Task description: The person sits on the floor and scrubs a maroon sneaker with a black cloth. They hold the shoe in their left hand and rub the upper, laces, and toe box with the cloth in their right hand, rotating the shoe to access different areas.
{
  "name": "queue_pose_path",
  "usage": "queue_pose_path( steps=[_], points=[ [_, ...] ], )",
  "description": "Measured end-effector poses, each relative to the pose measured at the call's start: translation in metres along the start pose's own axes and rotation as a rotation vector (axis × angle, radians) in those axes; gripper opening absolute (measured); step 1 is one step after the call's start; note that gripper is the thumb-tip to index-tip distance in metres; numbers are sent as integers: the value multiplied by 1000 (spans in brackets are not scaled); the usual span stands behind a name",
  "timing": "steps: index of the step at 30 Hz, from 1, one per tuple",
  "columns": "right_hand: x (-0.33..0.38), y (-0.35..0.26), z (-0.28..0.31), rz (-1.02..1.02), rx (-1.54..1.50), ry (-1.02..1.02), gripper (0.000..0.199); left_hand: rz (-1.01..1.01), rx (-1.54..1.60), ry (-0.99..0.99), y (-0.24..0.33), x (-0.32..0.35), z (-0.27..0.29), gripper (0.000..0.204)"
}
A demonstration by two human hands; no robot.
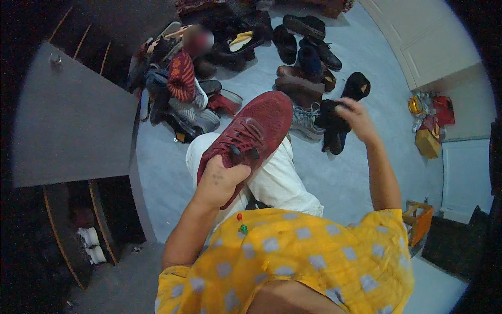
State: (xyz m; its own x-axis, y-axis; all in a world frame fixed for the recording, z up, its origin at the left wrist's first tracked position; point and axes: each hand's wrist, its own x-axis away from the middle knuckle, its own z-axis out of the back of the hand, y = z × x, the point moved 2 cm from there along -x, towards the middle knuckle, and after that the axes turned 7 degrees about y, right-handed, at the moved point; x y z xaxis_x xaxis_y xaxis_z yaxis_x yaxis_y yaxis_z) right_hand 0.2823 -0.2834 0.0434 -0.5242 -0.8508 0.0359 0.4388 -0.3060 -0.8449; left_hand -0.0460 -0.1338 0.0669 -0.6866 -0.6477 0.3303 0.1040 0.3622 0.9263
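A maroon lace-up sneaker lies over my white-trousered lap, toe pointing away and to the right. My left hand grips it at the ankle opening, thumb across the collar and the other fingers hidden. Off to the right, my right hand is raised with its fingers curled at a dark, soft-looking item. That item blends with the black shoes behind it, so what it is stays unclear. Just left of it sits a grey lace-up sneaker.
A heap of mixed shoes covers the floor ahead left; more dark shoes stand ahead right. At left is a grey cabinet with open compartments, white shoes in one. Small packages lie by the right wall near white cupboards.
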Motion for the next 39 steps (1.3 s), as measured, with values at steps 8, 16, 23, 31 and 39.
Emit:
queue_pose_path(
  steps=[8,16,23,31,39],
  points=[
    [-18,16,7,-149,-124,86,27,33,21,-3,1,-2,1,50],
    [-6,16,-7,-163,-339,256,25,-15,31,-13,-3,-1,1,45],
    [-14,-33,-7,-163,-858,171,32,17,79,-11,9,1,-5,46],
    [-9,-171,10,494,-1286,-7,36,6,93,-15,3,-1,-1,41],
    [31,-137,-53,217,-163,-183,20,-8,128,-69,-2,-1,-3,38]
  ],
)
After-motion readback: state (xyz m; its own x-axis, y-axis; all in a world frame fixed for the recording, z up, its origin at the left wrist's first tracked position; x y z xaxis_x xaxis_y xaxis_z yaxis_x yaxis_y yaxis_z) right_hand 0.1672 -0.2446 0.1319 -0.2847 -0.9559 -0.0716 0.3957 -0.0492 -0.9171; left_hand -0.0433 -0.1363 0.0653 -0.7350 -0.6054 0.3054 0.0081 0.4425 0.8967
